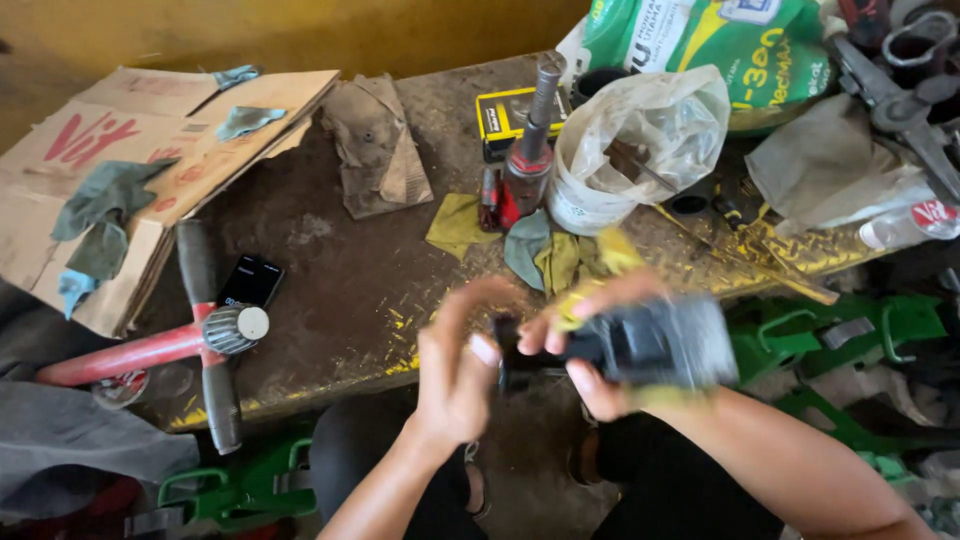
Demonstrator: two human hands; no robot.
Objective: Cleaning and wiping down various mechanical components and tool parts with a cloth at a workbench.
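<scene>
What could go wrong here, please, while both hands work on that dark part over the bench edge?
The dark part is held off the bench above the floor, so a slip of the left hand or right hand could drop it. The phone lies beside the red tool, which might knock it.

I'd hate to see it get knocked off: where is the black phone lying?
The phone lies on the left of the worn table, beside the red-handled tool and near the cardboard.

The dark worn table lies bare mid-surface; a red-handled tool and black phone crowd its left, a plastic-lined white bucket and red bottle jack block the rear.
</scene>
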